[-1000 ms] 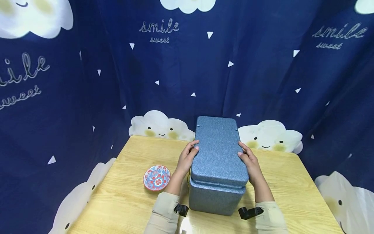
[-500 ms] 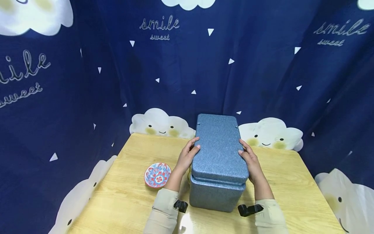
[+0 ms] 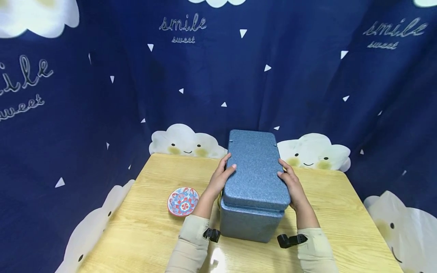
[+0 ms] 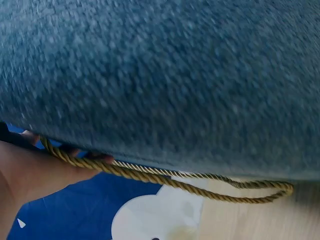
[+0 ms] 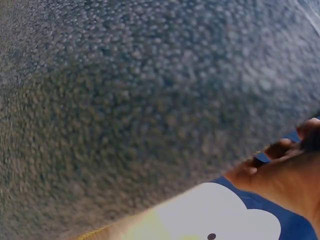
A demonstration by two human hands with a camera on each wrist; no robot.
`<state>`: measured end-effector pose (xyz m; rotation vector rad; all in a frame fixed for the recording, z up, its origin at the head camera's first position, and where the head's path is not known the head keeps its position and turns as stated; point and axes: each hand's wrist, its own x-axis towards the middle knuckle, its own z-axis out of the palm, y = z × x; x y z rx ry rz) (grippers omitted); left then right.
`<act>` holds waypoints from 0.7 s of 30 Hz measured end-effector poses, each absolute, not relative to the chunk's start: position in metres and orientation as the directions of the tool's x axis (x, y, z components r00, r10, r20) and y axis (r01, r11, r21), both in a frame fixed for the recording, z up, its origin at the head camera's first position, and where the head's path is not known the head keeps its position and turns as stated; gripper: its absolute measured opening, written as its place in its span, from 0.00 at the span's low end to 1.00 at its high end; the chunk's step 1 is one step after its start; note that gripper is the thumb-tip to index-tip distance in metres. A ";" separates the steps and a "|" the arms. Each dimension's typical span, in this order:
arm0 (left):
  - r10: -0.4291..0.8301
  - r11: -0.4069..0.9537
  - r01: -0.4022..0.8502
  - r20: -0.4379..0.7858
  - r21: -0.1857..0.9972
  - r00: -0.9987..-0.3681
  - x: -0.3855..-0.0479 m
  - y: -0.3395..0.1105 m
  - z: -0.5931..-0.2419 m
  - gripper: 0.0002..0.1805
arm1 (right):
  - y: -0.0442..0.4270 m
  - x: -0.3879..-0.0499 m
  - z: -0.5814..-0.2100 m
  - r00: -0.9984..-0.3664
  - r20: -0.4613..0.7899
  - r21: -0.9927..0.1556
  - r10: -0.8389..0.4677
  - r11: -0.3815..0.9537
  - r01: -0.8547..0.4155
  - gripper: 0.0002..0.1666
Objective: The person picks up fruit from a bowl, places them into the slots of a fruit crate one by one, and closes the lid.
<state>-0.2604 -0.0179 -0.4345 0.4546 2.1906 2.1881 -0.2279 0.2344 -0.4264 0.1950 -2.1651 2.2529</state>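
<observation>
A blue speckled foam box (image 3: 250, 225) with a matching lid (image 3: 254, 170) stands on the wooden table. A narrow step shows between lid and box along the near side. My left hand (image 3: 217, 181) grips the lid's left edge, its thumb over the top surface. On the opposite edge my right hand (image 3: 296, 189) holds the lid, thumb near the top rim and fingers along the side. A twisted gold cord (image 4: 185, 186) loops beside the box in the left wrist view, passing by the left fingers. The undersides of the fingers are partly hidden.
A bowl (image 3: 183, 201) with a red and blue pattern sits on the table (image 3: 146, 235), left of the box. Behind the table hangs a dark blue curtain (image 3: 205, 76) with white clouds.
The whole head view has shifted slightly upward. My left thumb lies a little further onto the lid's top. Both hands stay at the lid's sides.
</observation>
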 end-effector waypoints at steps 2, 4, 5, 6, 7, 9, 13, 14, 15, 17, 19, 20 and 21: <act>0.210 -0.025 0.195 0.196 0.980 -0.958 -0.260 -0.019 -0.434 0.31 | 0.233 -0.227 -0.426 -0.990 0.100 -0.994 -0.100 -0.046 -0.096 0.32; 0.188 -0.041 0.204 0.208 0.978 -0.960 -0.261 -0.021 -0.435 0.30 | 0.230 -0.227 -0.426 -0.988 0.112 -0.993 -0.108 -0.040 -0.109 0.33; 0.177 -0.047 0.203 0.208 0.978 -0.962 -0.261 -0.023 -0.435 0.30 | 0.229 -0.227 -0.426 -0.987 0.121 -0.992 -0.104 -0.030 -0.119 0.33; 0.167 -0.052 0.206 0.212 0.977 -0.963 -0.262 -0.024 -0.435 0.29 | 0.227 -0.227 -0.426 -0.987 0.131 -0.991 -0.094 -0.023 -0.129 0.33; 0.161 -0.056 0.207 0.213 0.977 -0.964 -0.263 -0.024 -0.435 0.28 | 0.226 -0.227 -0.426 -0.988 0.136 -0.991 -0.076 -0.019 -0.135 0.32; 0.146 -0.032 0.222 0.224 0.974 -0.963 -0.260 -0.025 -0.428 0.27 | 0.225 -0.228 -0.427 -0.989 0.143 -0.990 -0.031 -0.019 -0.142 0.31; 0.118 0.013 0.257 0.254 0.966 -0.960 -0.254 -0.024 -0.414 0.24 | 0.225 -0.232 -0.428 -0.986 0.144 -0.989 0.080 -0.010 -0.145 0.28; 0.104 0.017 0.266 0.263 0.964 -0.959 -0.252 -0.024 -0.411 0.23 | 0.224 -0.234 -0.429 -0.984 0.146 -0.989 0.100 0.001 -0.147 0.27; 0.090 0.013 0.272 0.269 0.962 -0.959 -0.256 -0.024 -0.414 0.23 | 0.224 -0.236 -0.429 -0.981 0.148 -0.989 0.123 0.012 -0.148 0.27; 0.078 0.001 0.269 0.268 0.963 -0.960 -0.264 -0.025 -0.421 0.22 | 0.222 -0.238 -0.429 -0.976 0.151 -0.988 0.158 0.029 -0.149 0.26; 0.069 -0.010 0.267 0.267 0.964 -0.961 -0.274 -0.025 -0.428 0.23 | 0.220 -0.240 -0.429 -0.971 0.154 -0.988 0.185 0.040 -0.149 0.26; 0.072 -0.015 0.260 0.261 0.965 -0.963 -0.278 -0.025 -0.431 0.23 | 0.220 -0.241 -0.428 -0.968 0.157 -0.988 0.195 0.042 -0.152 0.26; 0.075 -0.014 0.259 0.260 0.966 -0.963 -0.284 -0.024 -0.434 0.23 | 0.219 -0.242 -0.426 -0.965 0.161 -0.987 0.206 0.040 -0.156 0.25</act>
